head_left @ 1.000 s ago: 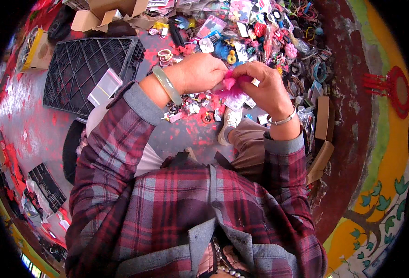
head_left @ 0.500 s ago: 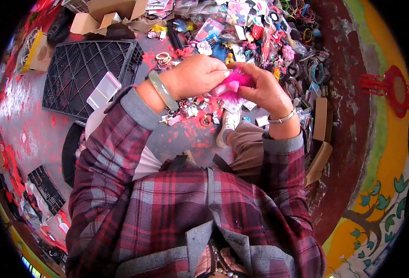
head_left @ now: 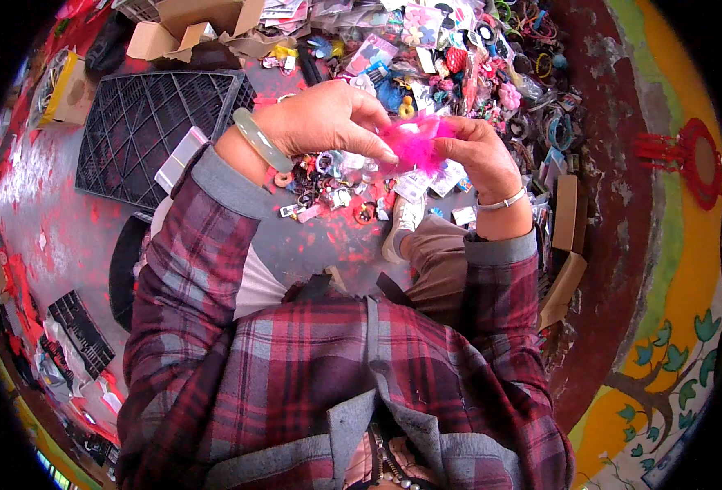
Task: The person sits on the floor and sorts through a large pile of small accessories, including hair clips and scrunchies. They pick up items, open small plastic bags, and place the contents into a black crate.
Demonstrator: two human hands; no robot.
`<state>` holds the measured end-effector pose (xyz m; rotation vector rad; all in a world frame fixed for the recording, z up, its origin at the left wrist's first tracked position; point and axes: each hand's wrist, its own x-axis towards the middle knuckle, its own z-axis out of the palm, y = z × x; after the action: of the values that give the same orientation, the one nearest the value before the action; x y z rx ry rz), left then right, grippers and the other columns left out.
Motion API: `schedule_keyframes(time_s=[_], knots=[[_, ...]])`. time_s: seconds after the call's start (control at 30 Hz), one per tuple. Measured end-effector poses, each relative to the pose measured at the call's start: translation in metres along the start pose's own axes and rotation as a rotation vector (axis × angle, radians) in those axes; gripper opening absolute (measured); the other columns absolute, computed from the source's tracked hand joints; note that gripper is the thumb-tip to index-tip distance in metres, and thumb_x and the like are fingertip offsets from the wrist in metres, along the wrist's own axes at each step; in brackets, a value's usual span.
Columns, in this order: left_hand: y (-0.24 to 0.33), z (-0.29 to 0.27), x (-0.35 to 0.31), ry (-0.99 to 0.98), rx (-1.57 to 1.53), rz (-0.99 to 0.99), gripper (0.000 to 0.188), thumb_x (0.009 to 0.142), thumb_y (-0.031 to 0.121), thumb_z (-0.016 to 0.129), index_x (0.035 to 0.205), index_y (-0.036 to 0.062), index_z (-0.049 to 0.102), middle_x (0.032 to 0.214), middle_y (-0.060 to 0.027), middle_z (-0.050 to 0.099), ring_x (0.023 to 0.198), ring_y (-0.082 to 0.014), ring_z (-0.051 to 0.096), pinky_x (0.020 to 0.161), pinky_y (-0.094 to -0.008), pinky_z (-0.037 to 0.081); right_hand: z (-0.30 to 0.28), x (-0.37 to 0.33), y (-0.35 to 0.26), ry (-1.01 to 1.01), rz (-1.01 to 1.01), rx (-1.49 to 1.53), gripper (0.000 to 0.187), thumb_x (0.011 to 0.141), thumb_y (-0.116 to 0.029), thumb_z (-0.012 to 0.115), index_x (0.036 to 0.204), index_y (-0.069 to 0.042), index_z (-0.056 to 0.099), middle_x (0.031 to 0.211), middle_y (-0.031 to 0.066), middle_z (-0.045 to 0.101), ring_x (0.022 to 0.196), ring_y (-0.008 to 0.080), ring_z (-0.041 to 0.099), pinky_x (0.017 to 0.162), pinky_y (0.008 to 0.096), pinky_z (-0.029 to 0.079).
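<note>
Between my hands, above the heap, is a bright pink fluffy ornament (head_left: 416, 150) with a lighter, ribbon-like part on top. My right hand (head_left: 482, 157) pinches its right side between thumb and fingers. On the other side, my left hand (head_left: 321, 122) has its thumb and forefinger closed against the left edge of the fluff. Something clear, like thin plastic, shows below the left thumb, but its outline is hard to make out. Small packaged accessories (head_left: 336, 192) lie on the floor beneath my hands.
A large heap of bagged hair accessories (head_left: 459, 61) spreads ahead and right. At left lies a black plastic crate (head_left: 160, 135) with a clear case (head_left: 183, 159) against it. An opened cardboard box (head_left: 201, 24) stands far left; cardboard flaps (head_left: 569, 212) are at right by the wall.
My left hand has shifted left and opened out from its closer grip, uncovering more of the pink fluff. The right hand has turned slightly and moved a little lower with the ornament.
</note>
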<state>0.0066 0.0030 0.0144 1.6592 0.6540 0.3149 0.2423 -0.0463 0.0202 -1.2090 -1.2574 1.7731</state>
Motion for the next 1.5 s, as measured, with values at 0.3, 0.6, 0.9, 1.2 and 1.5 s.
schedule_keyframes(time_s=[0.3,0.6,0.9,1.2,1.5], knots=[[-0.009,0.011,0.008,-0.006,0.140,-0.024,0.030,0.068,0.022,0.074,0.087,0.0019,0.062,0.075,-0.0002,0.061,0.070,-0.0084,0.054,0.062,-0.0268,0.043,0.008,0.001,0.004,0.058,-0.012,-0.024,0.026,0.075,-0.002,0.064,0.100,0.005,0.061,0.087,0.0058,0.064,0.074,0.0103,0.058,0.067,0.0233,0.047],[-0.010,0.015,0.010,-0.010,0.426,0.018,0.040,0.070,0.042,0.067,0.080,0.0039,0.064,0.067,-0.0120,0.061,0.064,-0.0244,0.060,0.061,-0.0337,0.045,0.003,0.005,0.009,0.046,-0.042,-0.132,0.016,0.073,0.001,0.063,0.089,0.001,0.059,0.077,0.0006,0.059,0.067,0.0081,0.055,0.062,0.0219,0.045],[-0.020,0.023,0.014,0.026,0.108,0.068,0.026,0.080,0.019,0.063,0.095,-0.0013,0.060,0.081,-0.0050,0.062,0.077,-0.0113,0.056,0.070,-0.0262,0.046,0.009,0.003,0.002,0.025,-0.023,-0.117,0.021,0.077,-0.004,0.064,0.097,0.001,0.059,0.083,0.0014,0.059,0.072,0.0066,0.053,0.063,0.0201,0.043],[-0.028,0.031,0.019,0.056,-0.013,-0.047,0.021,0.073,0.012,0.068,0.089,-0.0004,0.061,0.078,-0.0007,0.061,0.072,-0.0076,0.055,0.065,-0.0234,0.045,0.009,0.006,0.007,0.092,-0.026,-0.236,0.018,0.080,-0.013,0.064,0.092,0.001,0.063,0.077,-0.0010,0.058,0.068,0.0054,0.051,0.061,0.0193,0.042],[-0.009,0.035,0.016,0.130,0.234,0.013,0.034,0.066,0.020,0.074,0.089,0.0008,0.058,0.072,-0.0049,0.058,0.069,-0.0100,0.054,0.063,-0.0264,0.044,0.010,0.010,0.016,0.031,-0.021,-0.413,0.011,0.072,-0.006,0.066,0.078,-0.002,0.058,0.071,-0.0028,0.055,0.066,0.0048,0.049,0.059,0.0200,0.041]])
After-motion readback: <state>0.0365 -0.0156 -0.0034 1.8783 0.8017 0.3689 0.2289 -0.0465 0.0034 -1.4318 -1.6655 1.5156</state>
